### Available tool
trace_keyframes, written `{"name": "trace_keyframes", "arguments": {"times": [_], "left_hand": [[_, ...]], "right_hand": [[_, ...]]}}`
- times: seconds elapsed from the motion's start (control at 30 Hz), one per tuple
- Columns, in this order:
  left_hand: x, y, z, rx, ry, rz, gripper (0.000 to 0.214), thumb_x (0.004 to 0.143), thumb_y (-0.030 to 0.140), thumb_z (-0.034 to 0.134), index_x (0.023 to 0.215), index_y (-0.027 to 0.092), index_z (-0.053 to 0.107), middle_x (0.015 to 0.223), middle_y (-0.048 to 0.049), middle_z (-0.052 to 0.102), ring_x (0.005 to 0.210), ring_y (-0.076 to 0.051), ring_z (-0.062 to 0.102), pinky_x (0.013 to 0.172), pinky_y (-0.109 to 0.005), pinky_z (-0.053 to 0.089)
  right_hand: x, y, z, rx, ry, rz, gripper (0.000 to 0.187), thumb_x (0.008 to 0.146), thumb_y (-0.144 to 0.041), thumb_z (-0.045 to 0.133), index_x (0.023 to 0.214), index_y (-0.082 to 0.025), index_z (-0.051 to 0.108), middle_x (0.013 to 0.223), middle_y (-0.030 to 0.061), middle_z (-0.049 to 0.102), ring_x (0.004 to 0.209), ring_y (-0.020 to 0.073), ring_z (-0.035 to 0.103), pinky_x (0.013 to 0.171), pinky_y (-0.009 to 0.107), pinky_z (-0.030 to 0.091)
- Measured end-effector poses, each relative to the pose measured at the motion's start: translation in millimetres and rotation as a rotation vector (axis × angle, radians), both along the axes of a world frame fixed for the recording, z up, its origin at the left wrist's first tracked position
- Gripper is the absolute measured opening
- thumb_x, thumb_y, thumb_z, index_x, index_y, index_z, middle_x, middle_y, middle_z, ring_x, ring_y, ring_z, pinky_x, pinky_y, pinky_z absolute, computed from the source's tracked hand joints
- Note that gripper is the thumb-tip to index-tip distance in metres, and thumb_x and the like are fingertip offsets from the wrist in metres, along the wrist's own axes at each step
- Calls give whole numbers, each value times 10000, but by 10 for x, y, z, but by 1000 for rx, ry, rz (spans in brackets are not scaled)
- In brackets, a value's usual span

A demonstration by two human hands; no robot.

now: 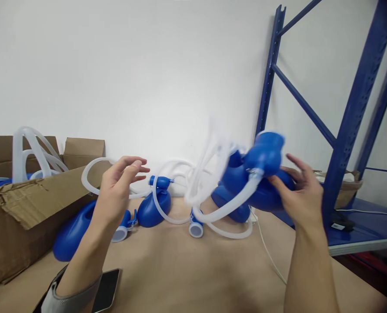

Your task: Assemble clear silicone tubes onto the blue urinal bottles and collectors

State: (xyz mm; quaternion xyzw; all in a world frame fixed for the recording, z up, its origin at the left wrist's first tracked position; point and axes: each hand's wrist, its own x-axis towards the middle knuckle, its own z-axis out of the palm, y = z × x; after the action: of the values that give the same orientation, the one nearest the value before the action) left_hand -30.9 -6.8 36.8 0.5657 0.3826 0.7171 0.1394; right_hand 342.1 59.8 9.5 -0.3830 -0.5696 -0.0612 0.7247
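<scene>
My right hand [299,193] grips a blue plastic container [261,178] with a funnel-shaped top, held above the table; a white flexible hose [228,208] hangs from it, partly smeared by motion. My left hand [120,184] is raised to the left with fingers apart and nothing in it, close to a loop of white hose [89,174]. Beyond it, two more blue containers [154,206] [71,234] with hoses lie on the wooden table [187,274].
An open cardboard box [20,213] with hoses and blue parts stands at the left. A dark phone [107,289] lies near my left forearm. A blue metal rack [350,130] stands at the right, with a basket [346,191] and a white cable on its shelf. White wall behind.
</scene>
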Motion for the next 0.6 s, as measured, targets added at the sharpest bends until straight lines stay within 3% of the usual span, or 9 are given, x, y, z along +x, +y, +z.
{"name": "trace_keyframes", "arguments": {"times": [0.1,0.17,0.3,0.4,0.47,0.6], "left_hand": [[26,43,-23,-126,48,-70,370,821,569,655,896,209,685,1033,-47,696,955,-243,692,797,-337,585],[49,70,-44,-183,118,-96,397,816,596,653,912,212,691,1006,-54,708,949,-252,695,807,-350,581],[102,73,-60,-265,290,-135,445,806,644,639,946,227,709,880,-57,732,911,-262,705,823,-365,582],[143,50,-59,-319,389,-171,484,788,668,643,1005,242,715,830,-64,741,866,-272,708,755,-354,591],[168,42,-64,-357,423,-187,497,771,671,660,1038,256,718,871,-75,752,862,-278,706,701,-336,593],[196,55,-95,-360,508,-195,442,764,643,681,1022,288,738,1080,-87,748,962,-289,701,736,-334,605]], "right_hand": [[295,12,-49,77,213,-76,820,675,-496,840,1376,-153,587,1100,178,733,1083,345,693,1004,513,516],[476,41,-115,42,262,-130,772,727,-514,808,1383,-176,583,1159,193,721,1137,361,675,1019,512,510],[759,147,-309,-123,285,-400,619,772,-507,744,1276,-154,681,1155,194,735,1115,390,685,1010,518,509],[863,235,-464,-355,304,-613,546,810,-481,703,1232,-135,731,1196,242,710,1207,459,606,1088,586,397],[896,290,-560,-469,383,-676,534,811,-451,698,1241,-137,734,1208,258,697,1238,486,562,1110,624,326],[959,403,-744,-502,488,-670,502,782,-359,681,1242,-163,722,1243,190,702,1212,419,579,1130,590,306]]}}
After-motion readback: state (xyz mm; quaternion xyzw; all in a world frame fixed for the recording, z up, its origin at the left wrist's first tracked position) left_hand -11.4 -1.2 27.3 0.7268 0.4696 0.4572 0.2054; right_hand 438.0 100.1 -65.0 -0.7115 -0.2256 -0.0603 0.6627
